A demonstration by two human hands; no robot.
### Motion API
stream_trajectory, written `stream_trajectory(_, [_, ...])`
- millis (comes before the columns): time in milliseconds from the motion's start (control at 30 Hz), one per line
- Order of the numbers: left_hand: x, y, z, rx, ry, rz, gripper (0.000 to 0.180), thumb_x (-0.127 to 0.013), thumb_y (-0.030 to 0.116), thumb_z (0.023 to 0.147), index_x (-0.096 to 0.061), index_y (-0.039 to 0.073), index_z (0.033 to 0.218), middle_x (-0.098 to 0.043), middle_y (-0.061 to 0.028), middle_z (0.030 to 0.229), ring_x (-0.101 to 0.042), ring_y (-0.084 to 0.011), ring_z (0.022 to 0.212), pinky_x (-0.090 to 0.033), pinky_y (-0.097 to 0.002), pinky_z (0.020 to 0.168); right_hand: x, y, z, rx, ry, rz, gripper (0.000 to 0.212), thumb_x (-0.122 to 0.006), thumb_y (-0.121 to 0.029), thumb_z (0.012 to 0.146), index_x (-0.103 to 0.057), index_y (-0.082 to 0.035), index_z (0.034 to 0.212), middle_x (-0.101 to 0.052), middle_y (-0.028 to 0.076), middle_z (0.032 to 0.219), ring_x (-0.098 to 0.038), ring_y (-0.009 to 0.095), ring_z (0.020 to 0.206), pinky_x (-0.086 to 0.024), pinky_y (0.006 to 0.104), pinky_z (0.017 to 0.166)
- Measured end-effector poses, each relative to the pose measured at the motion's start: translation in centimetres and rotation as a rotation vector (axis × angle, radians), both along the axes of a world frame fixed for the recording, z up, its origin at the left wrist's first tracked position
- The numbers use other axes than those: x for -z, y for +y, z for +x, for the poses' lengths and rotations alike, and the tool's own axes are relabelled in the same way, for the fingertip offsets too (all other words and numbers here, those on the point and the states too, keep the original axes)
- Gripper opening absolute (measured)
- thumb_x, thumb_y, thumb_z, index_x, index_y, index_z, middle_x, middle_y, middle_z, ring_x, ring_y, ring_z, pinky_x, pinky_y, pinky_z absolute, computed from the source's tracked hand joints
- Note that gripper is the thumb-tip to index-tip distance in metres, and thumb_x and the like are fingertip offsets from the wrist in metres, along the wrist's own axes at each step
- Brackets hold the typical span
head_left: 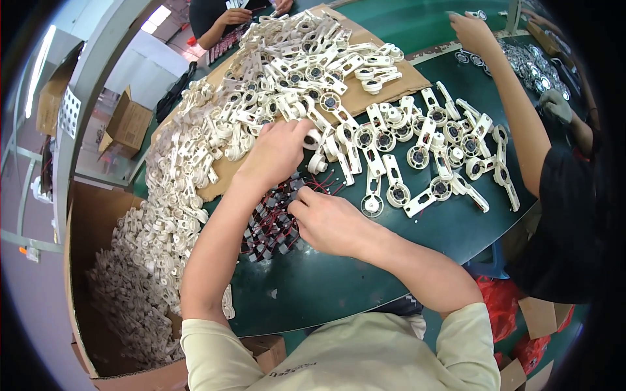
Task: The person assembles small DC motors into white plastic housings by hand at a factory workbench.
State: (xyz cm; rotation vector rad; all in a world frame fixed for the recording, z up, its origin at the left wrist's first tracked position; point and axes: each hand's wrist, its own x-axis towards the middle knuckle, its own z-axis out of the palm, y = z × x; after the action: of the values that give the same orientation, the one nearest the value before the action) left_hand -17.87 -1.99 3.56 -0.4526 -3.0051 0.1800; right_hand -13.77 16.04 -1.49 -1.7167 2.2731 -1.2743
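My left hand point(279, 153) is closed at the near edge of a heap of white plastic parts point(287, 72), its fingers curled against a white round-ended plastic part point(312, 139). My right hand point(332, 223) is closed in a pinch over a pile of small dark grey blocks with red and black wires point(270, 225). What its fingertips hold, if anything, cannot be made out against the pile. Right of my hands lie several white long-handled parts with round dark-centred ends point(398, 194), spread loosely on the green table point(313, 287).
A large cardboard box point(98, 208) full of white parts stands at the left. Brown cardboard sheet point(405, 77) lies under the heap. To the right a co-worker's arm point(515, 111) reaches over metal discs point(531, 68); another person's hands point(236, 16) work at the far side. Red bags point(497, 306) lie below right.
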Motion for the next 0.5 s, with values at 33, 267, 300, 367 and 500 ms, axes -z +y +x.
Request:
stream_trajectory(33, [-0.5, 0.4, -0.1, 0.004, 0.010, 0.120, 0.045, -0.059, 0.000, 0.082, -0.052, 0.009, 0.126, -0.065, -0.0141, 0.105, -0.061, -0.0324, 0.102, -0.044, -0.0449, 0.091, 0.0, 0.0, 0.0, 0.003, -0.003, 0.002, 0.020, -0.064, -0.007, 0.077, -0.057, 0.003, 0.094, -0.055, 0.017, 0.094, -0.064, 0.031, 0.084, -0.056, 0.0395, 0.071])
stream_trajectory(267, [-1.4, 3.8, -1.5, 0.091, 0.205, 0.475, 0.044, -0.070, 0.015, 0.086, -0.054, 0.004, 0.125, -0.066, -0.0175, 0.110, -0.062, -0.0360, 0.103, -0.047, -0.0426, 0.088, 0.3, 0.0, -0.1, 0.015, -0.011, 0.017, 0.021, -0.064, -0.007, 0.076, -0.058, 0.002, 0.094, -0.055, 0.016, 0.094, -0.064, 0.031, 0.086, -0.056, 0.0396, 0.073])
stream_trajectory(300, [-1.7, 4.1, -1.2, -0.087, 0.175, 0.395, 0.041, -0.069, 0.018, 0.086, -0.055, 0.003, 0.121, -0.066, -0.0186, 0.108, -0.063, -0.0364, 0.099, -0.048, -0.0428, 0.085, 0.2, -0.1, -0.1, 0.014, -0.013, 0.025, 0.021, -0.064, -0.007, 0.076, -0.058, 0.002, 0.094, -0.055, 0.016, 0.094, -0.064, 0.031, 0.086, -0.056, 0.0395, 0.073])
stream_trajectory(367, [-1.8, 3.4, -1.0, -0.371, -0.096, 0.255, 0.035, -0.069, 0.026, 0.084, -0.059, 0.000, 0.105, -0.069, -0.0208, 0.094, -0.066, -0.0373, 0.087, -0.051, -0.0440, 0.076, 0.1, -0.1, -0.1, 0.020, -0.008, 0.019, 0.020, -0.064, -0.007, 0.076, -0.058, 0.002, 0.093, -0.055, 0.017, 0.094, -0.064, 0.031, 0.086, -0.056, 0.0391, 0.072])
stream_trajectory(500, [-1.3, 3.2, -0.1, -0.384, -0.455, 0.234, 0.033, -0.069, 0.029, 0.084, -0.060, 0.001, 0.100, -0.068, -0.0217, 0.086, -0.067, -0.0365, 0.082, -0.051, -0.0429, 0.074, 0.1, 0.1, 0.0, 0.013, 0.012, 0.002, 0.022, -0.063, -0.006, 0.076, -0.057, 0.003, 0.095, -0.057, 0.019, 0.095, -0.064, 0.032, 0.085, -0.056, 0.0392, 0.070])
